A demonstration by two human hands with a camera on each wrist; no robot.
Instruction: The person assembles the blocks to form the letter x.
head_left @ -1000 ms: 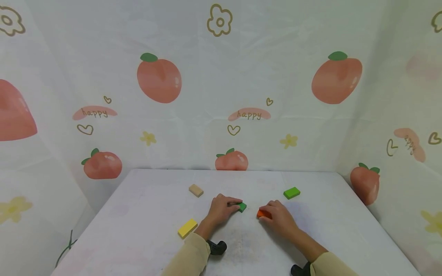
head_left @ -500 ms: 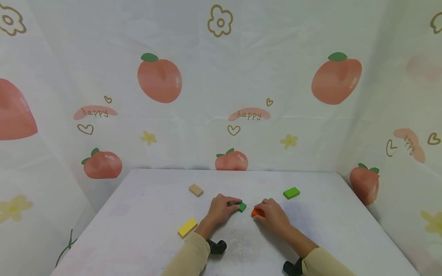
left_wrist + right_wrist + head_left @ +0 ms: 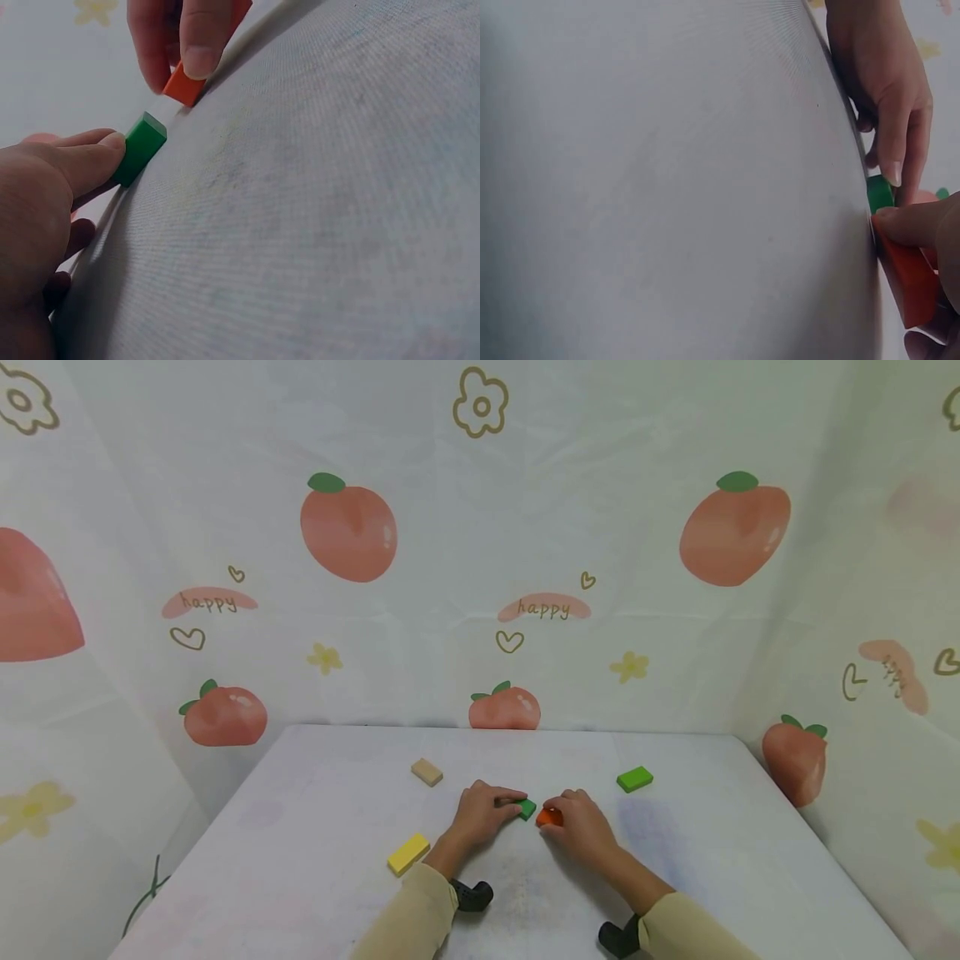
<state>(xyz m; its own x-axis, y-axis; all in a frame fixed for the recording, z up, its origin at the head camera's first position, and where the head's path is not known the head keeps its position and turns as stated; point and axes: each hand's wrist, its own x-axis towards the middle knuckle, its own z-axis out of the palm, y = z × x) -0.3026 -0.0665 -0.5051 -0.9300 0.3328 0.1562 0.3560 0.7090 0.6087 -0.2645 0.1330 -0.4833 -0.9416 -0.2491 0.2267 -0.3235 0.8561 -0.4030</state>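
Note:
Between thumb and fingers, my left hand pinches a dark green block that lies on the white tabletop. My right hand pinches an orange block just to the right of the green one. In the left wrist view a small gap separates the orange block's near end from the green block. The right wrist view shows the orange block long and flat-sided under the thumb, its far side covered by the fingers.
A yellow block lies beside my left forearm. Farther back are a beige block at left and a light green block at right. A printed white curtain stands behind the table.
My right hand has moved left with the orange block, narrowing the distance to the green block. My left hand and the other blocks have stayed in place.

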